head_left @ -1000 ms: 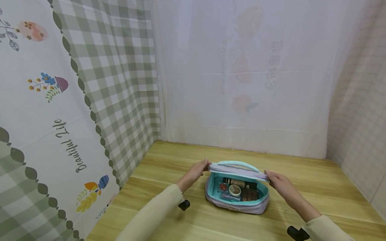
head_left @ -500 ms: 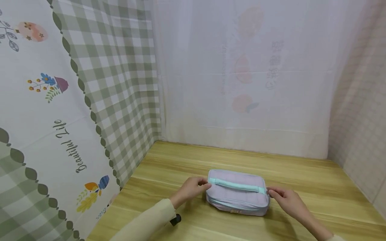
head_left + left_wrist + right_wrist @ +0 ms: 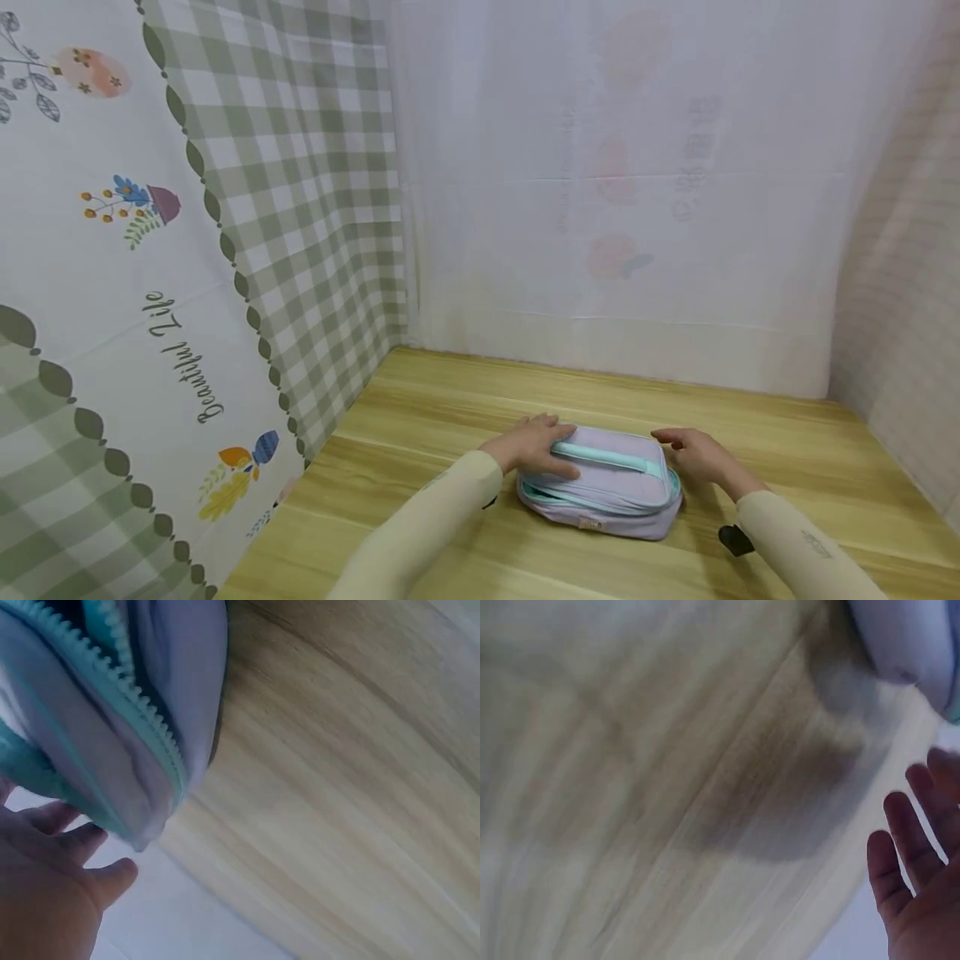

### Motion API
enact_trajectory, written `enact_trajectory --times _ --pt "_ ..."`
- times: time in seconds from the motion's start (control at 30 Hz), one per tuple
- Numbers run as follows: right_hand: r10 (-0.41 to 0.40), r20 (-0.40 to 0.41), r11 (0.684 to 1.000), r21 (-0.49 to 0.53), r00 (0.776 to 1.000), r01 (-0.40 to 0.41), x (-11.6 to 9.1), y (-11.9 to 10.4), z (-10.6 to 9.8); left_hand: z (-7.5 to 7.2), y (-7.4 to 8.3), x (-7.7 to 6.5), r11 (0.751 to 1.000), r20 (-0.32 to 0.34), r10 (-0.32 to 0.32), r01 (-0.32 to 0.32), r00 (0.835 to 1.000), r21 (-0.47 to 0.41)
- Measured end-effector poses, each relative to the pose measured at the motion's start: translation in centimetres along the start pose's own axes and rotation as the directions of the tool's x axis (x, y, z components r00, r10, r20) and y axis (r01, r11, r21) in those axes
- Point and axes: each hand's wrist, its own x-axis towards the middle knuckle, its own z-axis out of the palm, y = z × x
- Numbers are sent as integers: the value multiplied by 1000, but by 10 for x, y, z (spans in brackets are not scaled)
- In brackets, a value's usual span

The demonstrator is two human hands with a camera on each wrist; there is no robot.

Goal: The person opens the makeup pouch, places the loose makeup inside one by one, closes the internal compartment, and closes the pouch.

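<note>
A lilac cosmetic bag (image 3: 607,492) with a mint-green carry handle (image 3: 607,457) lies flat on the wooden table. Its lid is down over the body, while the mint zipper (image 3: 146,709) stays parted along the front and sides. My left hand (image 3: 531,446) rests on the lid's left end, fingers spread beside the handle. Just off the bag's right end, my right hand (image 3: 696,454) hovers with relaxed fingers and holds nothing. In the right wrist view its fingers (image 3: 900,832) are apart from the bag's corner. The bag's contents are hidden under the lid.
The wooden tabletop (image 3: 442,400) reaches back to a white cloth (image 3: 495,250). A green checked cloth (image 3: 315,167) hangs on the left, and a pale one (image 3: 900,292) on the right. Black straps with small camera mounts (image 3: 735,540) sit at the wrists.
The lid, held up by both hands with cosmetics showing inside, has come down over the bag. Both hands let go of its edge; the left moved onto the lid, the right sits beside it.
</note>
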Motion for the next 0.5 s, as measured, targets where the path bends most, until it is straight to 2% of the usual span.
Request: enact_trajectory --times 0.17,0.33,0.5 --pt "-84 58 994 82 995 79 7 11 5 4 6 4 1000 4 8 -8 1000 8" --pt "-201 114 973 142 973 184 8 16 4 8 9 6 999 4 42 -42 999 28" --pt "-205 163 973 140 965 183 11 13 0 10 5 7 997 2 66 -66 998 51"
